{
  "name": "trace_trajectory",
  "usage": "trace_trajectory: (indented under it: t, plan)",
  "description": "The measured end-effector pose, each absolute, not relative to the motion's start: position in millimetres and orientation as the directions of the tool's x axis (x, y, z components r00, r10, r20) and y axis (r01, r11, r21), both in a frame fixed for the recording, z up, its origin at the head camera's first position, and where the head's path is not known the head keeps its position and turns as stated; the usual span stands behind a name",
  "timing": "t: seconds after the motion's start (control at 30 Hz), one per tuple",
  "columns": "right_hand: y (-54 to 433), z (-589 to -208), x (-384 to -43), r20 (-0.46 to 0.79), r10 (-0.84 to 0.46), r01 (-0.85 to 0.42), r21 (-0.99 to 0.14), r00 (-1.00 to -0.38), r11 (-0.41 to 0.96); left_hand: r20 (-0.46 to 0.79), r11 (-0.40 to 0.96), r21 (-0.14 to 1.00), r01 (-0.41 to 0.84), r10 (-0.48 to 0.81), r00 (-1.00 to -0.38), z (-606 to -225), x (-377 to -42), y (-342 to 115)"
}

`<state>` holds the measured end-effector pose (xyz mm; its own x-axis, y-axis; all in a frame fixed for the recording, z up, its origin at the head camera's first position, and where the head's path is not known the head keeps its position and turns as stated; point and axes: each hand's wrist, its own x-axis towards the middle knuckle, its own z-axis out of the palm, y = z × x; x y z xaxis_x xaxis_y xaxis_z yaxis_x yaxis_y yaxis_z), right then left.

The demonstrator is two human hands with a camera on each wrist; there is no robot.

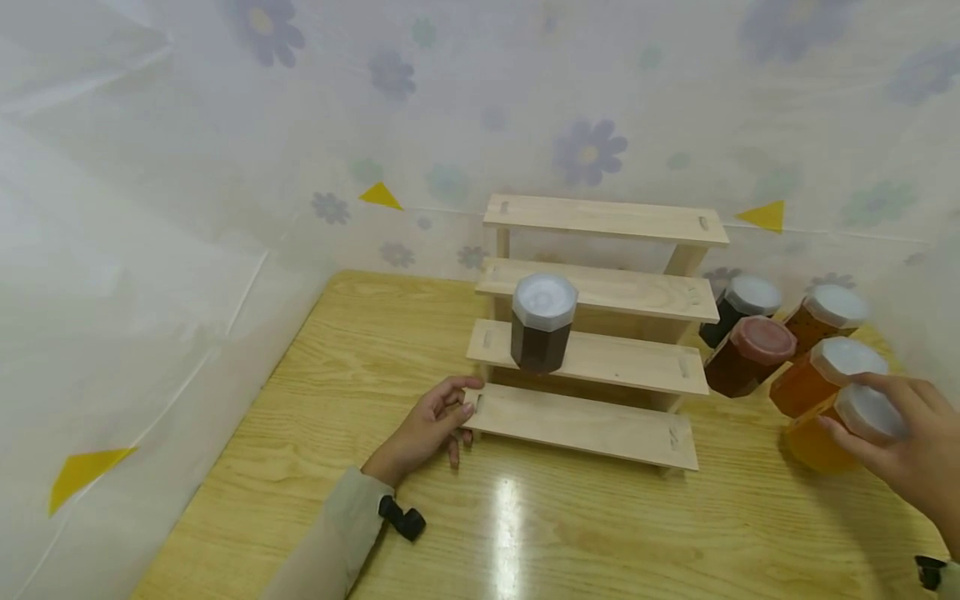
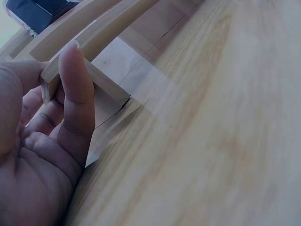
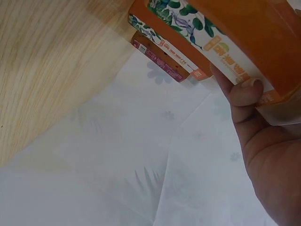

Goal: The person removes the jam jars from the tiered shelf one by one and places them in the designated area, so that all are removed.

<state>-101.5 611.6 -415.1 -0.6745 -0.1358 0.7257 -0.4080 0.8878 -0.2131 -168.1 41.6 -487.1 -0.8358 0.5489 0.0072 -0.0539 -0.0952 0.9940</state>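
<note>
A stepped wooden display shelf (image 1: 585,425) stands on the table. At the left end of its lowest board, my left hand (image 1: 431,421) pinches the board between thumb and fingers; the left wrist view shows the thumb (image 2: 75,89) against the board's end. A dark faceted jar (image 1: 540,346) with a translucent white lid stands on the second board from the bottom, toward the left. Right of the shelf, my right hand (image 1: 900,433) grips an orange jar (image 1: 821,437) around its whitish lid. In the right wrist view this jar (image 3: 244,33) carries a leaf-printed label.
Close to the held jar stand another orange jar (image 1: 798,383), a dark red jar with a pink lid (image 1: 750,354), a speckled amber jar (image 1: 813,321) and a black jar (image 1: 723,312). Flower-printed sheeting (image 1: 450,108) hangs behind the wooden table (image 1: 300,400).
</note>
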Motion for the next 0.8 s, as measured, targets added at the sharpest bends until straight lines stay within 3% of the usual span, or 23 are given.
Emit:
trace_trajectory:
  t: [0.8]
  plan:
    - [627,-438,-97,0.726,-0.153,-0.421,-0.203,-0.671,0.884,0.007,-0.09,0.995,-0.05,0.538,-0.843,-484,-167,43]
